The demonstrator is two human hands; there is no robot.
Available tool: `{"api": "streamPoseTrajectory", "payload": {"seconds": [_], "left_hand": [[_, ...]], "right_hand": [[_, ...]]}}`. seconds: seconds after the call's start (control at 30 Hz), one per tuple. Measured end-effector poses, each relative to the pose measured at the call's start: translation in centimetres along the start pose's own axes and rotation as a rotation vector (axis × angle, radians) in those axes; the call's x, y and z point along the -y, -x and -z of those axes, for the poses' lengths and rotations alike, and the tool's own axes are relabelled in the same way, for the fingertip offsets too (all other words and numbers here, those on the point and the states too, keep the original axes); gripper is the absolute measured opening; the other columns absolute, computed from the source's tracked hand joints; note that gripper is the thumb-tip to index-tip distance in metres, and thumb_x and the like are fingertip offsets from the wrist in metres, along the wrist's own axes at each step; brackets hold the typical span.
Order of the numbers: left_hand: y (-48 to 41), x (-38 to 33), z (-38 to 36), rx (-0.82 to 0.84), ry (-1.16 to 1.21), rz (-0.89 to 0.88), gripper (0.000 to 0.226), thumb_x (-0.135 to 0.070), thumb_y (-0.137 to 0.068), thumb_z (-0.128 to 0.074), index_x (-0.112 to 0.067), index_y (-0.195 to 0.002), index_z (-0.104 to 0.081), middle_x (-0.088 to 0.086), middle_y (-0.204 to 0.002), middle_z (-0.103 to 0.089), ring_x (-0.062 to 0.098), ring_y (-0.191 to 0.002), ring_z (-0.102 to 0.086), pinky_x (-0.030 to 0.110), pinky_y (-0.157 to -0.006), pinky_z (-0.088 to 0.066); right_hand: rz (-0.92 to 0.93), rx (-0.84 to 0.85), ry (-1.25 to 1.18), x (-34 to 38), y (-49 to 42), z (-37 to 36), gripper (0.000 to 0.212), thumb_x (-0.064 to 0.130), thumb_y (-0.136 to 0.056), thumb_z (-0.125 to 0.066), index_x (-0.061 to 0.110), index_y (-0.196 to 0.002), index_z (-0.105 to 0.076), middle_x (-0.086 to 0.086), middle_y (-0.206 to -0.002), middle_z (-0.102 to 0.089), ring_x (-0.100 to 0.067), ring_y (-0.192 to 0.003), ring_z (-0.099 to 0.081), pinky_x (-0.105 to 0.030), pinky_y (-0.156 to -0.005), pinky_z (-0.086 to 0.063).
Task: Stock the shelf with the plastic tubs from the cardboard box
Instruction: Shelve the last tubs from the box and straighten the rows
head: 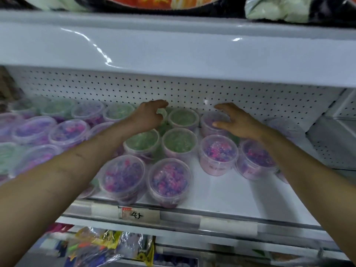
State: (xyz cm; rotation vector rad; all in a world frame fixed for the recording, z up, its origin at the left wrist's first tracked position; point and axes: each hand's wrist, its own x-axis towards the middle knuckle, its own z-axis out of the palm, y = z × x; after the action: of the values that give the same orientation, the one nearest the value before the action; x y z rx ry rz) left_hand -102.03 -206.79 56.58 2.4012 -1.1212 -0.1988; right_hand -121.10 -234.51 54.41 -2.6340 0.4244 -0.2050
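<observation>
At the back of the white metal shelf [221, 191], against the dotted pegboard [115, 89], the left hand [150, 116] curves its fingers [159, 103] over a clear plastic tub of green beads [162, 113]. Gripping it or not, can't tell. The right hand [238, 123], fingers [225, 107] spread and loose, holds nothing, thumb over a clear tub of pink-purple beads [208, 119].
</observation>
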Motion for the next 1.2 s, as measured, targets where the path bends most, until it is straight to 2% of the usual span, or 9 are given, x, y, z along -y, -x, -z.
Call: {"api": "streamPoseTrajectory", "payload": {"seconds": [0.17,0.3,0.5,0.63,0.73,0.83,0.97,1.07,1.2], "left_hand": [[1.4,2.8,0.4,-0.025,0.034,0.006,0.056,-0.006,-0.097,-0.059,-0.017,-0.152,-0.050,0.004,-0.154,-0.052,0.025,-0.139,-0.050,0.016,-0.105,-0.031],[2.3,5.4,1.6,-0.060,0.049,0.020,0.054,-0.005,-0.097,-0.059,-0.017,-0.149,-0.054,0.004,-0.154,-0.052,0.024,-0.141,-0.049,0.024,-0.114,-0.032],[3.3,7.4,3.4,-0.090,0.063,-0.058,0.036,-0.013,-0.093,-0.066,-0.019,-0.129,-0.070,0.000,-0.126,-0.071,0.017,-0.112,-0.063,0.023,-0.090,-0.042],[3.4,9.0,4.2,-0.067,0.069,-0.073,0.041,-0.023,-0.095,-0.069,-0.032,-0.135,-0.066,-0.005,-0.136,-0.067,0.016,-0.123,-0.061,0.033,-0.106,-0.045],[3.3,10.4,4.6,-0.055,0.042,-0.072,0.038,-0.025,-0.092,-0.069,-0.036,-0.128,-0.066,-0.002,-0.135,-0.068,0.023,-0.125,-0.062,0.042,-0.107,-0.048],[3.3,11.6,5.3,-0.068,0.026,-0.034,0.047,-0.012,-0.094,-0.063,-0.024,-0.140,-0.062,0.008,-0.146,-0.060,0.029,-0.133,-0.056,0.034,-0.109,-0.042],[3.5,14.2,6.8,-0.066,0.011,-0.003,0.054,-0.011,-0.098,-0.059,-0.022,-0.150,-0.052,0.005,-0.156,-0.051,0.024,-0.137,-0.053,0.025,-0.109,-0.037],[4.4,16.2,8.2,-0.056,0.026,0.022,0.052,-0.012,-0.097,-0.059,-0.025,-0.147,-0.055,0.003,-0.151,-0.055,0.024,-0.134,-0.054,0.022,-0.103,-0.037],[5.4,18.4,9.7,-0.051,0.074,0.000,0.040,-0.019,-0.094,-0.067,-0.027,-0.133,-0.066,-0.003,-0.132,-0.068,0.019,-0.120,-0.062,0.028,-0.097,-0.044]], "right_hand": [[0.032,-0.003,-0.041,2.9,-1.3,-2.2,0.062,0.036,-0.098,-0.073,0.026,-0.154,-0.047,0.001,-0.159,-0.044,-0.018,-0.141,-0.047,-0.031,-0.117,-0.036],[0.033,-0.010,-0.055,4.9,-1.9,-3.5,0.058,0.037,-0.096,-0.075,0.027,-0.149,-0.053,0.003,-0.149,-0.051,-0.013,-0.128,-0.053,-0.036,-0.114,-0.043],[0.016,-0.009,-0.025,7.7,-2.7,-4.6,0.057,0.042,-0.096,-0.073,0.030,-0.148,-0.052,0.009,-0.147,-0.050,-0.010,-0.125,-0.050,-0.027,-0.103,-0.038],[0.007,-0.009,0.000,9.7,-3.2,-5.0,0.058,0.040,-0.097,-0.073,0.028,-0.150,-0.053,0.004,-0.153,-0.049,-0.009,-0.129,-0.049,-0.025,-0.103,-0.035],[0.009,-0.006,-0.010,11.0,-3.5,-5.7,0.056,0.036,-0.097,-0.073,0.027,-0.149,-0.053,0.003,-0.153,-0.049,-0.015,-0.135,-0.050,-0.025,-0.105,-0.035],[0.017,0.003,-0.043,12.6,-3.8,-6.5,0.055,0.034,-0.097,-0.073,0.026,-0.148,-0.054,0.003,-0.152,-0.049,-0.010,-0.131,-0.049,-0.024,-0.106,-0.036],[0.034,0.019,-0.044,14.9,-4.4,-7.8,0.053,0.037,-0.098,-0.073,0.026,-0.147,-0.055,0.003,-0.150,-0.049,-0.010,-0.132,-0.048,-0.026,-0.110,-0.037],[0.062,0.014,-0.035,16.5,-5.1,-8.8,0.053,0.037,-0.097,-0.073,0.025,-0.146,-0.056,0.002,-0.149,-0.050,-0.011,-0.132,-0.048,-0.028,-0.114,-0.037],[0.078,0.014,-0.029,19.0,-6.0,-9.9,0.052,0.032,-0.098,-0.074,0.022,-0.146,-0.057,0.001,-0.149,-0.051,-0.009,-0.129,-0.049,-0.018,-0.105,-0.033]]}}
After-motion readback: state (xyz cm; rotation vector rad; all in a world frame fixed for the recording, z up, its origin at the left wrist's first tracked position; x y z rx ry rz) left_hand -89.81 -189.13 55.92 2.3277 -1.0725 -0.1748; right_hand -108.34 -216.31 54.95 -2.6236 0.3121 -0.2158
